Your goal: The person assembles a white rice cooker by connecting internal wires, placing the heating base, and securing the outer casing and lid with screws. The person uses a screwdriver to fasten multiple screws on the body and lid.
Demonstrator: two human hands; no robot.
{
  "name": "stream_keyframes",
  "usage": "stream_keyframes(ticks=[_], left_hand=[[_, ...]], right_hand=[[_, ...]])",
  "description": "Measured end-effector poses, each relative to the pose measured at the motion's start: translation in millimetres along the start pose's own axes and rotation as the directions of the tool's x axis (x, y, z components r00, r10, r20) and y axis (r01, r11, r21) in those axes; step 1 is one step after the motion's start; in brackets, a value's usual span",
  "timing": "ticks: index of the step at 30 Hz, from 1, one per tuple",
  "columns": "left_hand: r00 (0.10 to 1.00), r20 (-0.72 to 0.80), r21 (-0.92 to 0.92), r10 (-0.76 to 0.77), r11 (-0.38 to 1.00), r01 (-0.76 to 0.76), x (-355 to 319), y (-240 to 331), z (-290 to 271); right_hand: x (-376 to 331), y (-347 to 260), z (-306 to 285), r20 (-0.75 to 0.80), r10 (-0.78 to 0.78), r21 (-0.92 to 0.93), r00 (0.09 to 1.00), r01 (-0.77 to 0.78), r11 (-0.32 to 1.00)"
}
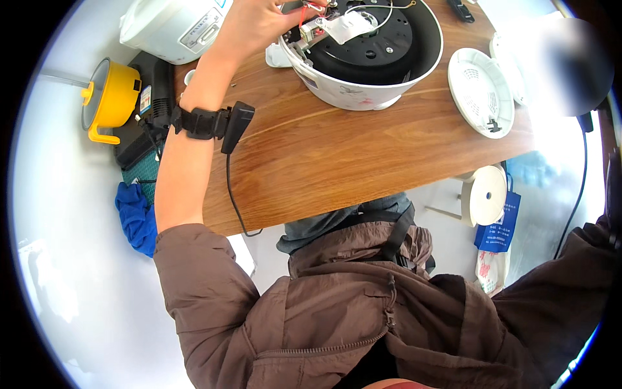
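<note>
The area around 12 o'clock is filled by a table [337, 149] of brown, visibly grained wood, and past its near edge a round, cream stool [478, 188] with a central hole is seen at 3 o'clock, set against a pale floor [447, 251]. At 9 o'clock the side is taken up by a glossy white surface [61, 194], wall or floor being hard to tell; toward 2 o'clock, details are washed out by bright light.

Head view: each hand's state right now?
Left hand: at the red wires; partly cut off by the picture's top edge, so its grip cannot be told.
Right hand: not in view.
</note>
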State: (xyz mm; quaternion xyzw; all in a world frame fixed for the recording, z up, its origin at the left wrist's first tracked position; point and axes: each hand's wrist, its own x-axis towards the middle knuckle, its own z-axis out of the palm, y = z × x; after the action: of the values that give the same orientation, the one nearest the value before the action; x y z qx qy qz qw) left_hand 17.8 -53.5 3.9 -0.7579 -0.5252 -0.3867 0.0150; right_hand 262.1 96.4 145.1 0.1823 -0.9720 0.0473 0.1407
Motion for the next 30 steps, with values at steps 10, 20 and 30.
stream_keyframes(ticks=[10, 20, 30], left_hand=[[1.000, 0.004, -0.066, 0.005, 0.998, -0.004, 17.2, 3.5, 9.9], [1.000, -0.020, -0.080, 0.017, 0.997, -0.018, 19.1, 2.0, 12.9], [0.991, -0.112, 0.020, 0.069, 0.998, -0.068, 21.3, -1.0, 10.5]], right_hand=[[-11.7, -7.5, -10.9, 0.034, 0.067, -0.046, 0.997, -0.065, 0.997], [-5.6, -8.1, -12.2, 0.037, 0.086, -0.062, 0.996, -0.084, 0.995], [19.0, 11.6, -18.8, 0.001, 0.116, -0.090, 0.993, -0.116, 0.989]])
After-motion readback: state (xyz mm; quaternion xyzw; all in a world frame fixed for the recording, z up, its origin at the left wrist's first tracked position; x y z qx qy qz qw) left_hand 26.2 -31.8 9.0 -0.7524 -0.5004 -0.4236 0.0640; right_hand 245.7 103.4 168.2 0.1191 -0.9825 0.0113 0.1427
